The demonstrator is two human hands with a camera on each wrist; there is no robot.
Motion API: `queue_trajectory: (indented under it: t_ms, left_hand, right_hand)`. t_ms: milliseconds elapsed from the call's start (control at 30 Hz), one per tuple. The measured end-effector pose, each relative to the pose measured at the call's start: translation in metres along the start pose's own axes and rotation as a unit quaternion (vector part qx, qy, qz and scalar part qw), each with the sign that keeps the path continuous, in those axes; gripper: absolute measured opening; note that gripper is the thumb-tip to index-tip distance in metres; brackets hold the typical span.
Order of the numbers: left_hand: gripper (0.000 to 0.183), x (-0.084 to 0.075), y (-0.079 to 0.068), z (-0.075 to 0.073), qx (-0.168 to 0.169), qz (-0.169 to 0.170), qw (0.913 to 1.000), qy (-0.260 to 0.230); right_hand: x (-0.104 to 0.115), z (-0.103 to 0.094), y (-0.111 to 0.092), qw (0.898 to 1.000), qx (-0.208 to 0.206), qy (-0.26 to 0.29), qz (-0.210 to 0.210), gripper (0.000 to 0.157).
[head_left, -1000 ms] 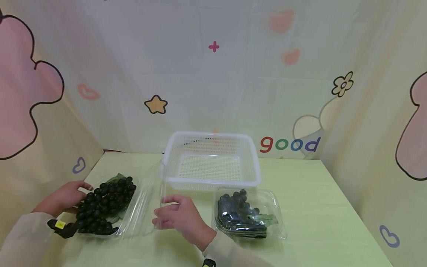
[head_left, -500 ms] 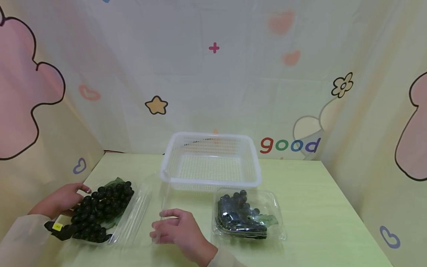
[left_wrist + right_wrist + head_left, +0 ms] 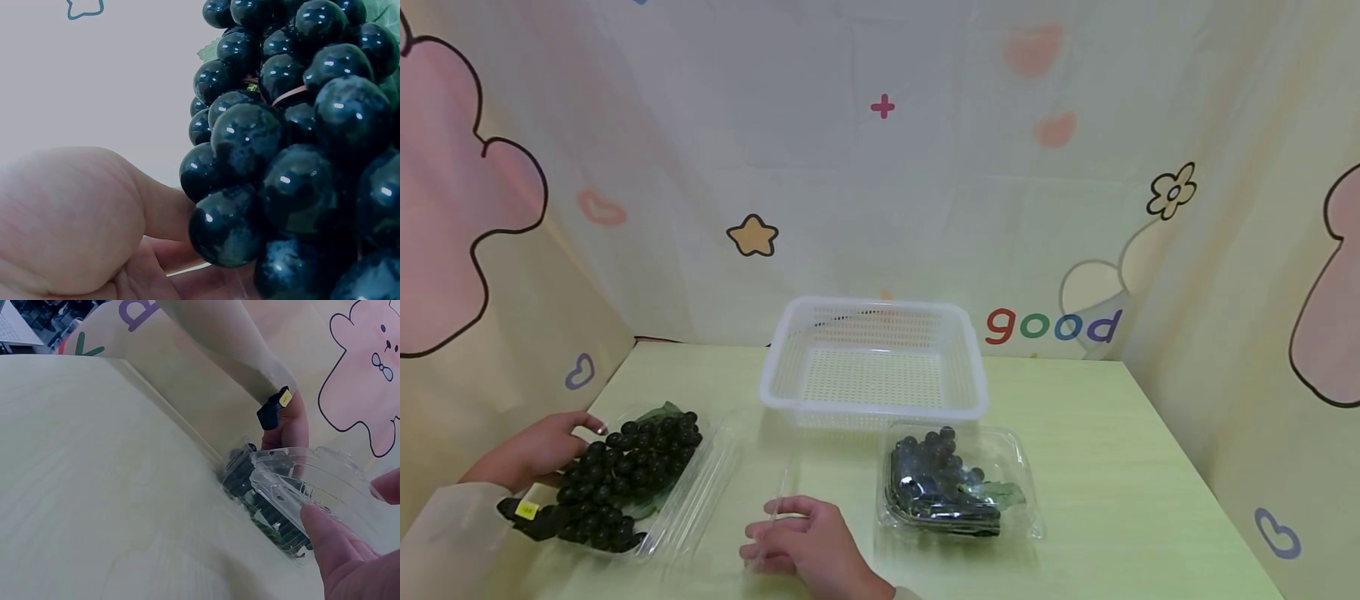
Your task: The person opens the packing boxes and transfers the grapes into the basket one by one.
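Observation:
A bunch of dark grapes (image 3: pixel 625 471) with green leaves lies in an opened clear plastic clamshell box (image 3: pixel 658 533) at the table's left. My left hand (image 3: pixel 546 450) grips the box at its left side; in the left wrist view its thumb lies beside the grapes (image 3: pixel 250 144), and its fingertips are hidden. The hinged lid (image 3: pixel 319 465) is folded out toward the right. My right hand (image 3: pixel 812 542) pinches the lid's far edge between thumb and fingers, seen close up in the right wrist view. The lid is hard to make out in the head view.
A white perforated basket (image 3: pixel 872 412) stands at the back middle. In front of it, to the right, is another clear clamshell box (image 3: pixel 1018 462), closed, with dark grapes inside. Patterned cloth walls (image 3: pixel 880 208) enclose the table (image 3: pixel 1120 475) at the back and sides.
My right hand has lowered the lid's edge toward the table and the near side, so the lid lies flatter. The box and left hand have shifted slightly left and nearer.

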State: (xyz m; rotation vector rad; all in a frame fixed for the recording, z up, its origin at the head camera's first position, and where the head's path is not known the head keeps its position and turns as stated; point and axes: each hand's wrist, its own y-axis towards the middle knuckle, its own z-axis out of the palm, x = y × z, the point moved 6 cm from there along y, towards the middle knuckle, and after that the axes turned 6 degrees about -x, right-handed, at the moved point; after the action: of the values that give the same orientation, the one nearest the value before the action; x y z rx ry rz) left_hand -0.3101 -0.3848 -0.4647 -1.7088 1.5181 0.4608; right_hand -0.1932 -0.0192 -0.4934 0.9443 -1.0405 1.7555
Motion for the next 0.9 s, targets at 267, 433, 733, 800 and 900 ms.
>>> queue_trajectory:
  t_ms: [267, 433, 733, 800, 900]
  left_hand:
    - [0.044, -0.003, -0.002, 0.001, -0.003, 0.002, 1.0, 0.004]
    - [0.044, -0.003, -0.003, 0.002, 0.0, 0.002, 1.0, -0.002]
    - [0.043, -0.004, -0.003, 0.003, -0.008, 0.007, 0.9999, -0.005]
    - [0.043, -0.004, -0.003, 0.003, -0.007, 0.01, 0.9999, -0.004]
    - [0.044, -0.005, -0.002, 0.003, -0.006, 0.009, 0.9999, -0.005]
  right_hand:
    - [-0.01, -0.01, 0.002, 1.0, -0.011, 0.019, 0.022, 0.04]
    - [-0.01, -0.017, 0.006, 0.999, -0.025, 0.022, 0.01, 0.043]
    - [-0.011, -0.023, 0.01, 0.999, -0.038, 0.026, 0.007, 0.052]
    - [-0.013, -0.024, 0.011, 0.999, -0.046, 0.016, 0.005, 0.052]
    - [-0.015, -0.028, 0.013, 0.998, -0.058, -0.003, 0.001, 0.054]
